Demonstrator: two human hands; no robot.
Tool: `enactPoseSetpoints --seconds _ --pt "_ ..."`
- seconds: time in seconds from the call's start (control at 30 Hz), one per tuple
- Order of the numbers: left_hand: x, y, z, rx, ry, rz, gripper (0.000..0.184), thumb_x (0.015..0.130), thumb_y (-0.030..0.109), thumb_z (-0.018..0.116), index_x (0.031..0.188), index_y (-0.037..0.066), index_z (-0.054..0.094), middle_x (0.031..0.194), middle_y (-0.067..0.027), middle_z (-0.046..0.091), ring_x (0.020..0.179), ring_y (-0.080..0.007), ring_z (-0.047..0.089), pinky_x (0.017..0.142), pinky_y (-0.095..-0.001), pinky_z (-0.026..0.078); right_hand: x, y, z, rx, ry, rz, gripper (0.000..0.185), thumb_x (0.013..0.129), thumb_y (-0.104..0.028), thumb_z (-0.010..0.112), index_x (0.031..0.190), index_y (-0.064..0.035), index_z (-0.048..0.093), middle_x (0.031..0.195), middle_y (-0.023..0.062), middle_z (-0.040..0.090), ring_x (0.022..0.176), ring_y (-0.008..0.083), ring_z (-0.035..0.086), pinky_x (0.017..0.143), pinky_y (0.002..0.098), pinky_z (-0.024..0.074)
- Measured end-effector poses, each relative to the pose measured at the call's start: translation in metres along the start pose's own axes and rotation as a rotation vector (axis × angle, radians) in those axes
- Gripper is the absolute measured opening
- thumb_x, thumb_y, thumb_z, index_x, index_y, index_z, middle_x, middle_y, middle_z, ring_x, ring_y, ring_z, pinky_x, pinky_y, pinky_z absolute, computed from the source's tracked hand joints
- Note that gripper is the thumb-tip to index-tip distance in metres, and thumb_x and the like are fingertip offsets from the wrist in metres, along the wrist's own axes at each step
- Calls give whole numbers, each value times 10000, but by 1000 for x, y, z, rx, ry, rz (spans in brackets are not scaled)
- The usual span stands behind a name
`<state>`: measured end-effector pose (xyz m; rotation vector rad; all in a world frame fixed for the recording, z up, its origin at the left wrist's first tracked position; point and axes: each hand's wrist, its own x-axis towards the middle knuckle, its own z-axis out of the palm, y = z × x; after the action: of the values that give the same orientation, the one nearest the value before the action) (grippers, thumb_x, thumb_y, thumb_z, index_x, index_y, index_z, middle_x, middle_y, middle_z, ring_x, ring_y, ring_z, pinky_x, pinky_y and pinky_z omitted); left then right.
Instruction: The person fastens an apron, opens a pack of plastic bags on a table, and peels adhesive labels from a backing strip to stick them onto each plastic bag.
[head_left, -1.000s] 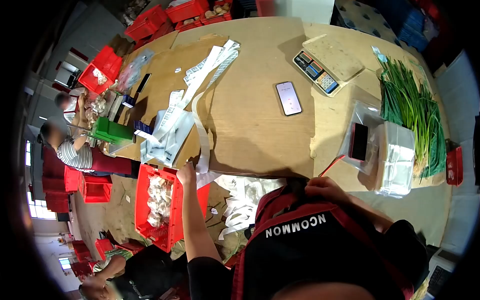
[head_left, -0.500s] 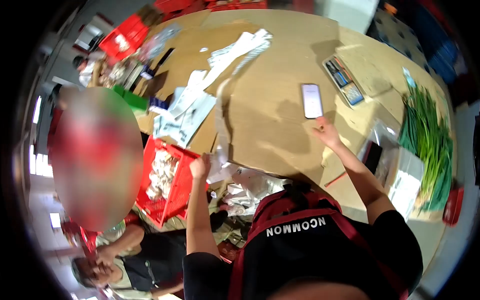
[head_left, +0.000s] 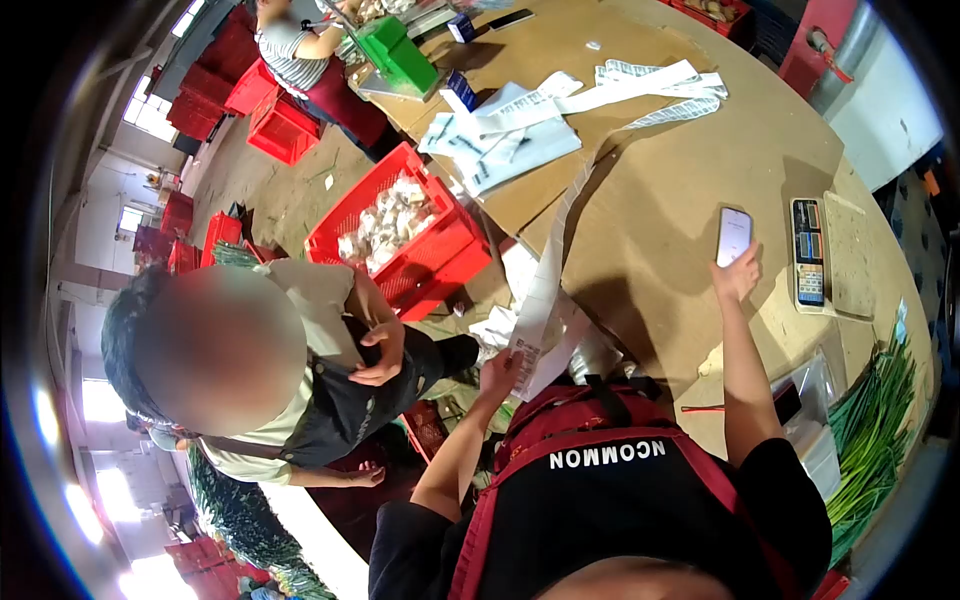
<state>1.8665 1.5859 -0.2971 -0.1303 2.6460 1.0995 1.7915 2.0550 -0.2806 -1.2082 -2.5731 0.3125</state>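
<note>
Brown sheeting tops the worktable [head_left: 660, 210], in a hall with stacked red crates [head_left: 196, 112]. Black bib [head_left: 620, 505] — inverted lettering reads "NCOMMON". White label strip [head_left: 551, 270], print too small to read, hangs over the table edge to the left hand [head_left: 500, 375], fingers closed on it. Lit phone [head_left: 735, 228] lies on the tabletop; right hand [head_left: 738, 276] at its near end, fingers part-spread — grip cannot be determined.

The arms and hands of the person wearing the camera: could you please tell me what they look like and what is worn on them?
The left hand and right hand show no gloves, and both forearms are uncovered. The black left sleeve and black right sleeve are short and look plain.
</note>
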Motion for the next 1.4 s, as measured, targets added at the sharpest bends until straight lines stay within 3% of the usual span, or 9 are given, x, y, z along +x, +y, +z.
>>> enactPoseSetpoints --seconds 0.17,0.23,0.3,0.43,0.53,0.73,0.83,1.03,1.4 --pt "-29 3 18 47 29 65 277 818 315 565 795 39 574 583 -136 569 519 -271 565 483 -362 412 -35 -58 12 177 -331 -216 1056 547 -207 768 1372 -117 116 1095 203 468 1000 343 464 859 431 386" --pt "-33 7 17 60 25 78 273 815 319 565 786 48 570 589 -140 570 533 -300 569 486 -373 413 -58 -83 33 804 -174 -588 1030 536 -188 754 1371 -115 156 1114 182 472 995 333 471 868 424 383" --pt "-34 11 15 106 25 140 272 812 324 569 769 56 551 588 -145 566 551 -333 565 492 -397 419 -75 -130 13 828 -300 -560 1005 527 -180 742 1364 -103 193 1094 182 484 1001 344 464 888 424 364" --pt "-36 20 12 119 31 140 287 814 343 562 757 64 534 580 -142 564 554 -339 565 495 -418 425 -87 -208 16 728 -259 -765 1053 522 -203 758 1373 -144 140 1101 224 467 1039 383 435 905 443 346" --pt "-46 25 9 160 23 177 249 828 315 534 774 72 517 614 -155 563 591 -348 572 517 -424 447 -86 -257 24 465 -464 -727 1108 525 -251 779 1380 -197 77 1156 237 431 1088 401 408 914 451 355" --pt "-69 21 -3 67 96 143 237 821 281 549 765 54 511 600 -167 552 567 -350 560 501 -423 430 -84 -313 61 232 -417 -677 1130 544 -368 777 1385 -241 32 1148 227 464 1079 366 438 915 442 356" --pt "-83 23 -10 32 109 139 220 817 259 557 779 48 508 602 -177 543 554 -353 547 498 -425 418 -84 -314 75 195 -470 -641 1148 537 -418 779 1387 -255 24 1149 240 458 1079 371 434 902 455 366" --pt "-82 37 -10 -6 73 210 201 823 238 548 785 45 505 604 -178 532 566 -357 541 506 -424 414 -64 -280 100 652 -312 -909 1070 579 -316 753 1375 -94 75 1225 263 369 1151 415 351 981 449 275" --pt "-39 84 6 79 -295 438 226 854 272 529 865 49 562 737 -179 574 700 -350 569 597 -394 435 -65 -147 21 781 -504 -700 814 697 -200 688 1336 -14 220 1303 215 354 1219 339 327 1006 410 278"
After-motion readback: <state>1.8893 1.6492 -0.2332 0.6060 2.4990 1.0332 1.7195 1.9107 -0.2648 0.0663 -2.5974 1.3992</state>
